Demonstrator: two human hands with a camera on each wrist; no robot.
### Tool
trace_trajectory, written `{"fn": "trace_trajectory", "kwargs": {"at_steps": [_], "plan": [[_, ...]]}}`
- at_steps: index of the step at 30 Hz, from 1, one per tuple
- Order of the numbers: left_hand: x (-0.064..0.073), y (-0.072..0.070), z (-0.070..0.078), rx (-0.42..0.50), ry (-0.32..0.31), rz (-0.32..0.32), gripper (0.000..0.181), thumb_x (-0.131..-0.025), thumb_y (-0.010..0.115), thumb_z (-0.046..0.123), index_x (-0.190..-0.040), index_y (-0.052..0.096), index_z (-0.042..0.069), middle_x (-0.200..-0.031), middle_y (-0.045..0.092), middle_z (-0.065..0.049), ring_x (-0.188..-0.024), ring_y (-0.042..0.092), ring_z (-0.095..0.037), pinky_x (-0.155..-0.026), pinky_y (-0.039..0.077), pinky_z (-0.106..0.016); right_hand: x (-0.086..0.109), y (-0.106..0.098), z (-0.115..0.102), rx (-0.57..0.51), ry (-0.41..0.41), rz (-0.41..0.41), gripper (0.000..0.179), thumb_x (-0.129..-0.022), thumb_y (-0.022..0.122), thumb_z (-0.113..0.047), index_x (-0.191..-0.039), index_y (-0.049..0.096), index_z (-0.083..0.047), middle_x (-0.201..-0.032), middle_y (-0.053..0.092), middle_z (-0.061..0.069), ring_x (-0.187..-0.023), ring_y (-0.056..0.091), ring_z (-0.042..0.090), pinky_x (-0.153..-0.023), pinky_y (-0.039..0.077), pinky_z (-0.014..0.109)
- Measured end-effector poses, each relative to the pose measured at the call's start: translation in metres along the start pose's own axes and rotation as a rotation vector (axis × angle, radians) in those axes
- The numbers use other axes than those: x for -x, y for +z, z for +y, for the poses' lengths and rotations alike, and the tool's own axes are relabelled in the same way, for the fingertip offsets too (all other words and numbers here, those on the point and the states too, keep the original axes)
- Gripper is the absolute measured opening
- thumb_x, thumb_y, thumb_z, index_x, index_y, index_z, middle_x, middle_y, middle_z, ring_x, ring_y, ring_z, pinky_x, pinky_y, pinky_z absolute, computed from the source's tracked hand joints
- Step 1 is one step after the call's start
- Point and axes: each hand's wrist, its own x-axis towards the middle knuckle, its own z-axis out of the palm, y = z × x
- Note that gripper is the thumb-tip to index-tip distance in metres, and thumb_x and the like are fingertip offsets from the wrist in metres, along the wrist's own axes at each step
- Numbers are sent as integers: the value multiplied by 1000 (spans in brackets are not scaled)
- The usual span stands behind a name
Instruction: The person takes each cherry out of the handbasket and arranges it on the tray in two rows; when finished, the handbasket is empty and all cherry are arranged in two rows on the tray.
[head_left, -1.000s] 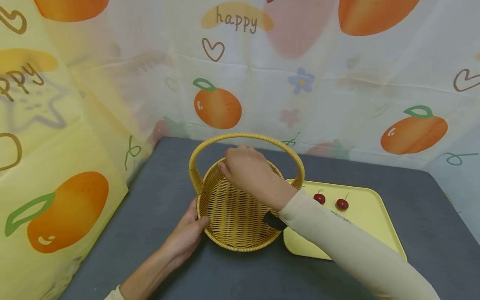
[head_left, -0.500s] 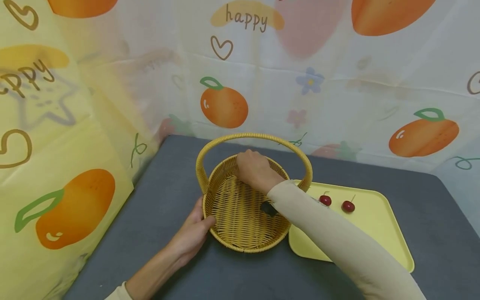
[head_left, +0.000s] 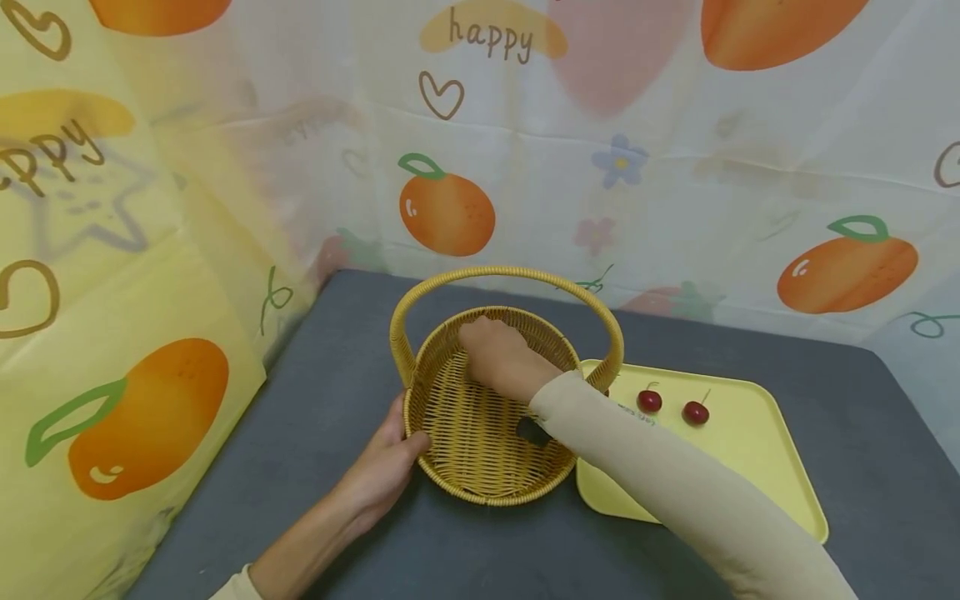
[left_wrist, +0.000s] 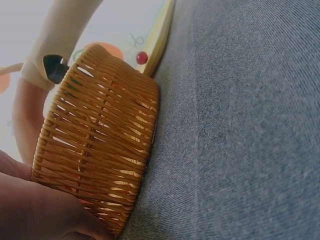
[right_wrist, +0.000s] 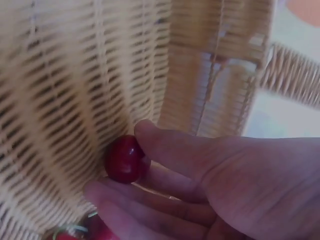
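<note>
Gripping the wicker basket [head_left: 487,454] by its rim, the left hand [head_left: 382,462] is likely steadying it; inside, the right hand [right_wrist: 225,175] is pinching a cherry [right_wrist: 123,161] near the weave, apparently placing it; releasing is calling for gently parted fingertips.

- Right hand [head_left: 506,358]: lower than in both earlier moments, its knuckles now down inside the basket [head_left: 480,454] near 12 o'clock.
- Rim [head_left: 491,309]: shows whole at 12 o'clock, where the knuckles hid part of it.
- Wrist camera [head_left: 534,430]: over the basket's weave, farther in from the 4 o'clock rim than a second ago.
- Sleeve [head_left: 675,467]: clear of the 11 o'clock cherry [head_left: 649,402], whose underside it met half a second ago.
</note>
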Motion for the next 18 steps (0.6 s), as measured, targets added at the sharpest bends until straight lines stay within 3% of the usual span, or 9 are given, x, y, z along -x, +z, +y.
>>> {"fn": "trace_trajectory", "kwargs": {"at_steps": [4,8,11,18], "plan": [[0,-1,1,-1,-3,-8,82,-95,42,-11,-167,7,10,-170,20,-13,-156,16,-28,-126,10,-50,16,1,-7,-3,-78,-3,14,-95,77,-10,-93,63,-11,-80,59,3,-65,56,16,-58,45,30],[2,-1,1,-6,-21,-9,81,-96,42,-9,-167,8,12,-170,20,-13,-156,18,-29,-126,11,-50,42,1,-10,14,-215,60,18,-93,79,-11,-84,64,-11,-75,60,0,-68,56,14,-61,47,29],[2,0,2,-9,-37,-7,79,-97,42,-9,-166,9,13,-169,20,-12,-155,18,-28,-126,11,-51,68,-2,-10,20,-278,113,16,-95,80,-16,-84,68,-13,-73,59,-4,-68,56,13,-61,48,28],[2,1,3,-2,-45,0,80,-96,42,-9,-166,9,12,-168,23,-13,-154,18,-28,-125,11,-50,147,-16,8,22,-296,168,19,-95,81,-28,-100,66,-16,-86,59,-7,-68,55,6,-62,48,23]]}}
